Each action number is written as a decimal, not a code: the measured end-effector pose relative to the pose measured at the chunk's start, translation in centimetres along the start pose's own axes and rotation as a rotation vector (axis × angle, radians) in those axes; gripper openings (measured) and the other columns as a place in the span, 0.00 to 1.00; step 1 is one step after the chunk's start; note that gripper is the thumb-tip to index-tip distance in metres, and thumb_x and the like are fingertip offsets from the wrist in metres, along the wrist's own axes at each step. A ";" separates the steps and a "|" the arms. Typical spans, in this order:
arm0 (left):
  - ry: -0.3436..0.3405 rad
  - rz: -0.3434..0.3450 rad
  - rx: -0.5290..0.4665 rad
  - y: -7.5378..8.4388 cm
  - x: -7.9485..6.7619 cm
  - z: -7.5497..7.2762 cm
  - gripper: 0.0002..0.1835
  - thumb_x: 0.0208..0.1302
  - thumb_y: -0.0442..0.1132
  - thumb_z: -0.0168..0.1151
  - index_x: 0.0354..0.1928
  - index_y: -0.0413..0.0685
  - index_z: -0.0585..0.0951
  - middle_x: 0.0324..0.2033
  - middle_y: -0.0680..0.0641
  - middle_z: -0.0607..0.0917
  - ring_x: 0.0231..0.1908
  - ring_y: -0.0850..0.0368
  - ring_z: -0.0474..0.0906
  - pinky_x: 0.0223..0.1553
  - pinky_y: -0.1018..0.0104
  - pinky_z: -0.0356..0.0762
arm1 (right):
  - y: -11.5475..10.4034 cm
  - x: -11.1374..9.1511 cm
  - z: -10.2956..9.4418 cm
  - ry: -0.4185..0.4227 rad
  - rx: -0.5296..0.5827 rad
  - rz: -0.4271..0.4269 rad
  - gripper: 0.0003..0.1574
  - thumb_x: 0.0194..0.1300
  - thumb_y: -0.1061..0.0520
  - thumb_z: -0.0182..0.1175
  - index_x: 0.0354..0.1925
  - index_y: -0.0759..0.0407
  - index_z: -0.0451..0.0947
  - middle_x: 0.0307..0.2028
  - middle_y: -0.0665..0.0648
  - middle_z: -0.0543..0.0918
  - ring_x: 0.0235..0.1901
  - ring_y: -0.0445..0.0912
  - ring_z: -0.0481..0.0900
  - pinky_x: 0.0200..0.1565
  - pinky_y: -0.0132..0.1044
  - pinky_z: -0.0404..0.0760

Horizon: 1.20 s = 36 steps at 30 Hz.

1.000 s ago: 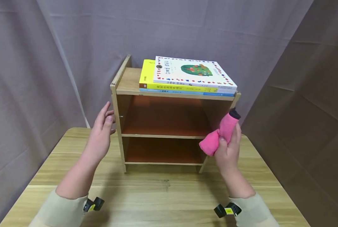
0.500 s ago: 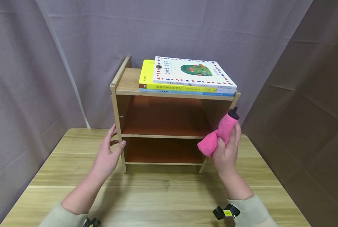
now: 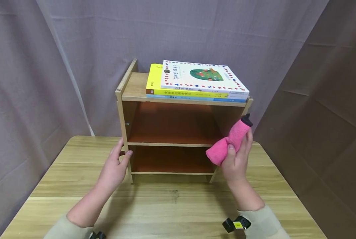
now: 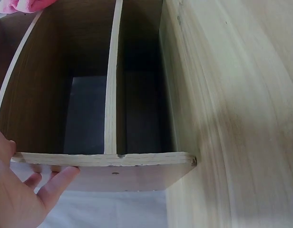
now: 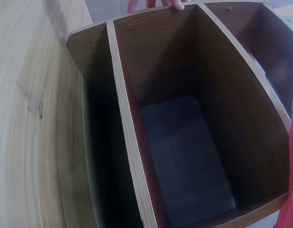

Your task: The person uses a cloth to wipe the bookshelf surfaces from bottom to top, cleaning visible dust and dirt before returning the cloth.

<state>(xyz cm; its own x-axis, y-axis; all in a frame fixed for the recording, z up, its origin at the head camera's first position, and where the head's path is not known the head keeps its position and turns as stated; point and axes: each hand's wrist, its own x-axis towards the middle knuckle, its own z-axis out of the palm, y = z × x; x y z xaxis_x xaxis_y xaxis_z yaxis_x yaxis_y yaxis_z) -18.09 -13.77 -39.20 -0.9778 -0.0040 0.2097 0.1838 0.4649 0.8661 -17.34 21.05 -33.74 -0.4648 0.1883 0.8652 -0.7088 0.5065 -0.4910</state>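
A small wooden shelf unit (image 3: pixel 166 144) stands upright on the table. My left hand (image 3: pixel 113 171) grips its left side panel, thumb over the front edge and fingers along the outer face; the left wrist view shows those fingers (image 4: pixel 56 186) against the panel. In front of the unit's right side, my right hand (image 3: pixel 237 164) holds a pink fuzzy cloth (image 3: pixel 218 152) from below. This cloth is gathered in at its middle and has a black tip (image 3: pixel 246 120). At the right wrist view's edge only a strip of the cloth (image 5: pixel 291 175) shows.
On the unit's top board lie stacked books: a white one (image 3: pixel 181 74) uppermost, a yellow one (image 3: pixel 154 78) under it and a blue one lowest. The wooden table (image 3: pixel 175 212) extends in front. Grey curtains (image 3: pixel 225 30) hang behind and beside it.
My left hand has moved down and right from beside the unit and taken hold of its left panel. The right hand with the pink cloth has shifted slightly left.
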 end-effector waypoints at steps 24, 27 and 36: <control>0.033 0.047 0.090 -0.4 0.1 0.1 0.31 0.77 0.53 0.48 0.77 0.64 0.56 0.68 0.46 0.67 0.62 0.45 0.70 0.52 0.43 0.75 | -0.9 3.9 0.5 0.043 0.001 0.026 0.43 0.66 0.60 0.48 0.76 0.62 0.47 0.69 0.57 0.59 0.54 0.43 0.68 0.53 0.30 0.72; 0.035 0.054 0.091 -0.4 0.1 0.1 0.31 0.77 0.54 0.48 0.77 0.64 0.56 0.68 0.46 0.67 0.62 0.45 0.70 0.52 0.44 0.75 | 0.1 4.7 0.5 0.050 0.001 0.005 0.44 0.66 0.57 0.49 0.77 0.59 0.47 0.71 0.51 0.56 0.56 0.45 0.68 0.53 0.31 0.74; 0.031 0.057 0.084 -0.4 0.2 0.1 0.30 0.77 0.50 0.49 0.77 0.64 0.57 0.67 0.47 0.67 0.61 0.46 0.70 0.51 0.44 0.76 | -0.1 6.3 0.5 0.046 -0.058 -0.034 0.45 0.68 0.52 0.49 0.78 0.54 0.46 0.75 0.46 0.52 0.63 0.45 0.65 0.56 0.32 0.75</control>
<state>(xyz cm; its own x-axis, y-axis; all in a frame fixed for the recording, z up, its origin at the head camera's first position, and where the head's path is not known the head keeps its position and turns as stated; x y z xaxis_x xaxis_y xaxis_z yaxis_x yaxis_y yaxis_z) -18.38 -13.88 -39.54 -0.9620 -0.0024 0.2731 0.2291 0.5377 0.8114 -20.44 21.78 -28.24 -0.4155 0.2079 0.8855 -0.6909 0.5611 -0.4559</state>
